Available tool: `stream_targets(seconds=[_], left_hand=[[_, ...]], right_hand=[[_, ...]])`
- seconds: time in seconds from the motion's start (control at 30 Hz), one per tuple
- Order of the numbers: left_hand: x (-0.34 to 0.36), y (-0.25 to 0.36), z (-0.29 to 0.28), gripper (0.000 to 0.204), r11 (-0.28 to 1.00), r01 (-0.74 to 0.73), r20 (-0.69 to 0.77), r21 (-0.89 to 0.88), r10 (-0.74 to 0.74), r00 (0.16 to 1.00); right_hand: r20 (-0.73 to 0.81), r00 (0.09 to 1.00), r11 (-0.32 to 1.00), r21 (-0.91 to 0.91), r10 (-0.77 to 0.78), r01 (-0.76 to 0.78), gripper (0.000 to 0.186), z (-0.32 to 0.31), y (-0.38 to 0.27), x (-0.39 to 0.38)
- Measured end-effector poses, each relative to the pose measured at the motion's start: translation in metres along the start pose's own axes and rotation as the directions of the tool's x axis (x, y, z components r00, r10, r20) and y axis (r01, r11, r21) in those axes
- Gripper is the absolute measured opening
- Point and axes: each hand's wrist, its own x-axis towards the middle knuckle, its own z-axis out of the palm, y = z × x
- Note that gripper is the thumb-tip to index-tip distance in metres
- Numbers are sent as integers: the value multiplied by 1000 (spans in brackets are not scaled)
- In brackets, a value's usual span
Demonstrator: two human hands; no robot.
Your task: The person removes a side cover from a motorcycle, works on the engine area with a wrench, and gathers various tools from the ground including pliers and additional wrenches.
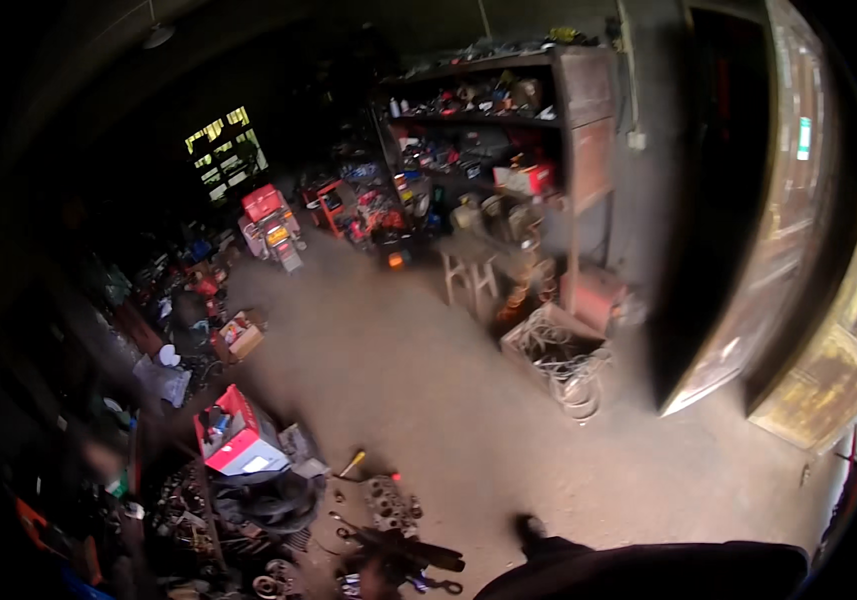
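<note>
Neither of my hands can be made out. At the lower edge, dark clothing (649,572) and a dark shoe (531,528) show. On the floor to their left lies a metal engine part with round holes (386,503). A yellow-handled tool, perhaps a screwdriver (353,462), rests just beyond it. Nearer to me are a wrench (439,585) and other dark tools, partly blurred. A red and white box with items in it (234,455) stands farther left, beside a heap of black material (269,500).
A crate of tangled cables or hoses (564,360) stands right of the middle, near a wooden stool (469,275). Loaded shelves (589,120) rise behind it. A red motorcycle (269,230) stands at the back. Clutter lines the left side; a large door leaf (749,290) stands at right.
</note>
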Motion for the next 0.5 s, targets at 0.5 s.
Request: stream_targets(seconds=[0.5], left_hand=[[522, 162, 7, 39, 990, -28, -337, -135, -20, 941]], right_hand=[[-238, 885, 642, 616, -401, 457, 10, -413, -642, 324]])
